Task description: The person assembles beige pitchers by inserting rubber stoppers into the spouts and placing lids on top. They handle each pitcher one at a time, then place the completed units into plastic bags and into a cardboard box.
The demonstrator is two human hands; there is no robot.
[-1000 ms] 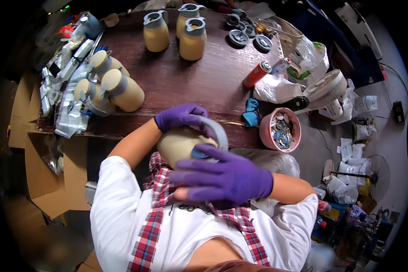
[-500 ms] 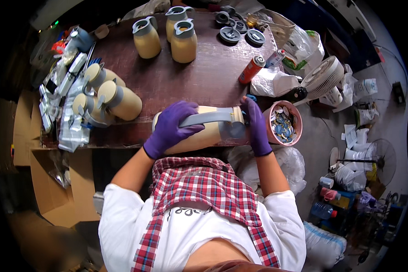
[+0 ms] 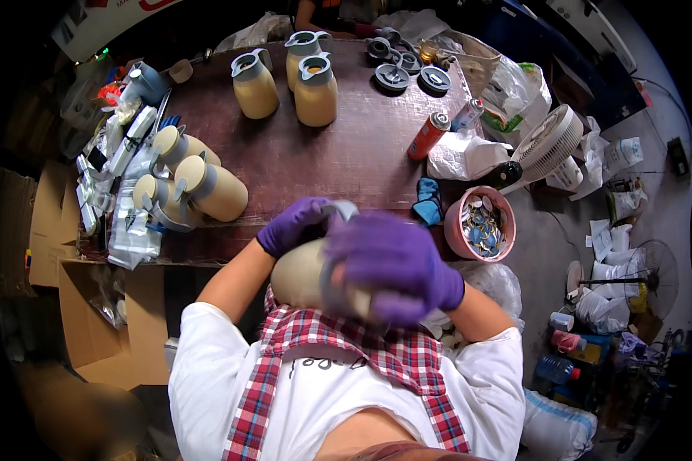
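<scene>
A beige vacuum jug (image 3: pixel 298 278) with a grey collar and handle lies tilted against my apron, at the table's near edge. My left hand (image 3: pixel 294 223), in a purple glove, is closed round its grey handle. Over the jug's collar end is my right hand (image 3: pixel 400 269), also gloved in purple and smeared by motion. It covers much of that end, and whether its fingers grip anything cannot be made out. A blue cloth (image 3: pixel 427 203) lies on the table beyond my right hand.
Lidded jugs (image 3: pixel 221 192) stand at left, and open jugs (image 3: pixel 315 100) farther back. Grey lids (image 3: pixel 392 77), a red spray can (image 3: pixel 428 136) and a pink bucket (image 3: pixel 450 223) of small discs are at right. Another person's arm (image 3: pixel 305 15) shows beyond the far edge.
The jug has come off the table edge toward my chest and tilted. My right hand has swung left from the jug's end onto its collar, uncovering the blue cloth. The view has shifted slightly.
</scene>
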